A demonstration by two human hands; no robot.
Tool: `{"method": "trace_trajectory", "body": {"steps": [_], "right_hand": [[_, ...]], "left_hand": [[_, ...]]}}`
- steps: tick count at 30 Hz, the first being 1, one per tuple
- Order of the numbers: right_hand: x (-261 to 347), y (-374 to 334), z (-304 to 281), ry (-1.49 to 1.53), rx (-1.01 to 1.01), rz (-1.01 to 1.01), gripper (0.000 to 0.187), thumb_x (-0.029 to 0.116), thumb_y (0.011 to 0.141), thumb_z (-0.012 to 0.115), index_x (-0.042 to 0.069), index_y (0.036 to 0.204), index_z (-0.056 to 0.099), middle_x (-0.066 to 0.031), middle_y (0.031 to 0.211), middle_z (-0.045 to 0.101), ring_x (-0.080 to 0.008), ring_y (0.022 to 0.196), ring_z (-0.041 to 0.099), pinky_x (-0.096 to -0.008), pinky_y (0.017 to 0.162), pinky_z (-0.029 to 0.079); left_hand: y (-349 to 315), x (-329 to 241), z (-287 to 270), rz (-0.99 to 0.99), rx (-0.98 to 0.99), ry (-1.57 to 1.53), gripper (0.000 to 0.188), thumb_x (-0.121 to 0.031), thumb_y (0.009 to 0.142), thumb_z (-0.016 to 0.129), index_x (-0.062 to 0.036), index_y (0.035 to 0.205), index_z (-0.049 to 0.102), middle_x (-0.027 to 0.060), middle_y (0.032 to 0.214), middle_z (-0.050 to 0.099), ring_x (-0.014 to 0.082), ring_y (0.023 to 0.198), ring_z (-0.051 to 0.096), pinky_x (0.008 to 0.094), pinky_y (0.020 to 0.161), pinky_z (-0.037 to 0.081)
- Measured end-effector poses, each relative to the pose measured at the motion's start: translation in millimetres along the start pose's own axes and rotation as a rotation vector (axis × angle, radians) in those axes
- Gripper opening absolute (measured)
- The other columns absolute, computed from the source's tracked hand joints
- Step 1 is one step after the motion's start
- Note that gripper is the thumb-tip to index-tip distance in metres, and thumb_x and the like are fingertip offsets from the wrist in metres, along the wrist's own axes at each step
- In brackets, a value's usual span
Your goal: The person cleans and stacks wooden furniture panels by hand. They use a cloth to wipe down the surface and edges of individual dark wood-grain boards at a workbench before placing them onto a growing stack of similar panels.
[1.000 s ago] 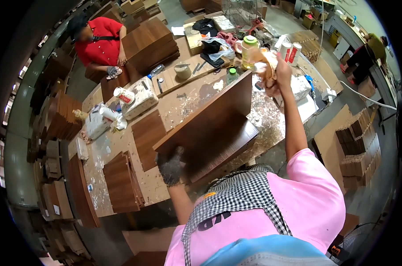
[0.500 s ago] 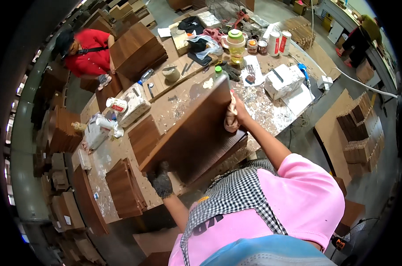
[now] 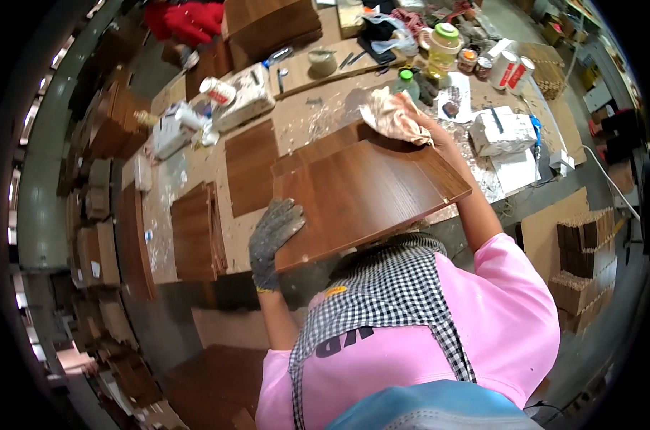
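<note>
A dark brown wood-grain panel (image 3: 368, 197) lies tilted in front of me, its broad face up. My left hand (image 3: 275, 233), in a grey stained work glove, grips the panel's left edge, fingers over the top face. At the far right edge, my right hand (image 3: 434, 130) is bare and closed round a crumpled cream rag (image 3: 396, 118) with reddish stains. The rag touches the panel's far edge and hides most of the fingers. Partly under the panel, another brown panel (image 3: 321, 154) shows along its far side.
Loose brown panels (image 3: 192, 233) lie left on the worktable (image 3: 169, 208). Beyond stand a white-wrapped block (image 3: 246, 97), a pot (image 3: 323, 63), a green-lidded jug (image 3: 444, 50) and white cans (image 3: 520, 75). At the far left, a person in red (image 3: 189, 20) stands by stacked boards (image 3: 271, 29).
The panel has gone from steeply raised to nearly flat, face up. My left hand has shifted from its lower corner to its left edge; my right hand moved the rag to the far edge.
</note>
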State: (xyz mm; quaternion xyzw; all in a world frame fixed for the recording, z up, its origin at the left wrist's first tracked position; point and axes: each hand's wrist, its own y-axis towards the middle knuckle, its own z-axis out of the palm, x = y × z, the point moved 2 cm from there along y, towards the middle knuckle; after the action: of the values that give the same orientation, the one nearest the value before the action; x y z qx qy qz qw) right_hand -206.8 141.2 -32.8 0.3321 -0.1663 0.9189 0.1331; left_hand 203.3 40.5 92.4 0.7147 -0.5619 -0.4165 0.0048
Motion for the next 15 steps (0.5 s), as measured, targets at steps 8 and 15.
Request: {"method": "trace_trajectory", "body": {"steps": [8,15], "right_hand": [[-2.3,60.6,-17.1,-0.464,-0.188,0.006,0.048,-0.009,0.084,0.064,0.002,0.130,0.055,-0.0129,0.104,0.071,-0.0195,0.084,0.072,-0.0291,0.070,0.060],[68.6,75.9,-17.7,-0.586,-0.151,-0.276,0.047,-0.005,0.085,0.061,0.001,0.132,0.057,-0.0123,0.113,0.069,-0.0193,0.092,0.071,-0.0295,0.077,0.059]], "left_hand": [[-66.7,47.7,54.8,-0.127,-0.051,0.192,0.034,-0.002,0.089,0.057,-0.0071,0.118,0.074,0.0113,0.129,0.067,0.0292,0.129,0.057,0.0453,0.118,0.036],[-81.8,43.0,48.1,-0.242,0.006,0.244,0.043,0.004,0.088,0.059,-0.0113,0.127,0.069,0.0129,0.139,0.060,0.0283,0.137,0.050,0.0423,0.119,0.033]]}}
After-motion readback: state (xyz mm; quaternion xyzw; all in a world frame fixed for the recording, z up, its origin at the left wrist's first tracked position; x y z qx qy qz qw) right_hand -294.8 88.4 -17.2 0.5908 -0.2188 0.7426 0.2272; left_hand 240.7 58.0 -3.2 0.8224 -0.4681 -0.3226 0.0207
